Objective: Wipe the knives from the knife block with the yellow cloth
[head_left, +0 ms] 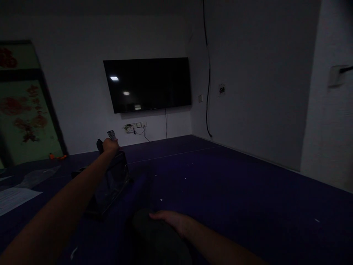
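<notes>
The room is dim. My left hand (110,146) is stretched far out and closed around a small grey remote control (111,134), whose tip sticks up above my fingers toward the dark wall-mounted television (149,84). Just under that hand stands a dark glossy object (111,184) on the floor; I cannot make out what it is. My right hand (172,221) lies flat, fingers loosely apart, on a dark rounded shape (154,232) low in the middle of the view, and holds nothing.
Dark blue carpet (234,191) covers the floor, with small white specks. Wall sockets and cables (136,127) sit below the television. A floral panel (24,110) stands at the left. Papers or plastic sheets (16,195) lie at the lower left. A cable (207,73) runs down the corner.
</notes>
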Motion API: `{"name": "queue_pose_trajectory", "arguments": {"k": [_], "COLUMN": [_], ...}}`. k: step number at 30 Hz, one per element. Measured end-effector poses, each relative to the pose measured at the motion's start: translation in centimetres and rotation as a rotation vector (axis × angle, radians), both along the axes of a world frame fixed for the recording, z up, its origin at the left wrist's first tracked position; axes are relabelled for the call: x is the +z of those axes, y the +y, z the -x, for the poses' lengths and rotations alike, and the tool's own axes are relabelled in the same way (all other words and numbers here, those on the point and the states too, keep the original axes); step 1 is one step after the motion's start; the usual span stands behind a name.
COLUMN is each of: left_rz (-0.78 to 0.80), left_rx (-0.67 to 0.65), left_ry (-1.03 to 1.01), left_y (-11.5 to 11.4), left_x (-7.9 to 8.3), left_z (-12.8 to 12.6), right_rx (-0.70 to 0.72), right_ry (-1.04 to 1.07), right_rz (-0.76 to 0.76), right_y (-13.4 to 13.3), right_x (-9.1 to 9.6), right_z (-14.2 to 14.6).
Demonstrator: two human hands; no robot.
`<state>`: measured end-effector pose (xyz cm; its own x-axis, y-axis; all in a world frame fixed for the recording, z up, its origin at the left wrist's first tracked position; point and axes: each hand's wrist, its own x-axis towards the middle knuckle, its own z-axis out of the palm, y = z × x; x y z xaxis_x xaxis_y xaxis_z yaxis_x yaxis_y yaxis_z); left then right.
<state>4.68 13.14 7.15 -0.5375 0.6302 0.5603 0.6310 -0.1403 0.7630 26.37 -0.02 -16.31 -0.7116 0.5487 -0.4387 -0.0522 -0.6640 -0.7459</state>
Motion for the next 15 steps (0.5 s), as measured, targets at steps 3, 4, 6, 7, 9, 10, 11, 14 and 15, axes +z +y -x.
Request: {"name": "queue_pose_trajectory", "arguments": {"k": [3, 4, 6, 7, 9, 10, 11, 14, 15], "left_rz": [0.086, 0.096, 0.069, 0.048, -0.024, -0.069, -0.117, -0.226, -0.243], "left_rx": [-0.069, -0.101, -0.150, -0.167, -0.179, -0.188, -0.205, -0.293, -0.328], "left_ry": [-0.007, 0.002, 0.027, 0.041, 0.074, 0.099, 0.131, 0.245, 0.282], "left_y": [-1.0, -1.3, -2.1, -2.5, -3.3, -3.7, -4.3, -6.7, -7.7], "left_x": [2.6, 3.6, 5.7, 6.8, 8.9, 9.8, 10.5, 10.7, 9.9], "left_z": [-0.4, -0.5, -0.7, -0.9, -1.4, -1.8, -2.3, -4.2, -4.8], "right_rx": [0.011, 0.012, 0.015, 0.015, 0.003, -0.012, -0.034, -0.096, -0.107], "right_ry": [0.019, 0.023, 0.017, 0.011, -0.010, -0.019, -0.023, 0.028, 0.053], "right_rz": [0.002, 0.000, -0.005, -0.005, 0.005, 0.014, 0.025, 0.053, 0.059], "right_y": [0.4, 0.5, 0.7, 0.7, 0.7, 0.6, 0.5, 0.0, -0.2], "right_x": [-0.6, -0.7, -0.9, -0.9, -0.8, -0.7, -0.5, 0.2, 0.5], "right_z": [0.1, 0.1, 0.2, 0.2, 0.2, 0.2, 0.2, 0.1, 0.1]}}
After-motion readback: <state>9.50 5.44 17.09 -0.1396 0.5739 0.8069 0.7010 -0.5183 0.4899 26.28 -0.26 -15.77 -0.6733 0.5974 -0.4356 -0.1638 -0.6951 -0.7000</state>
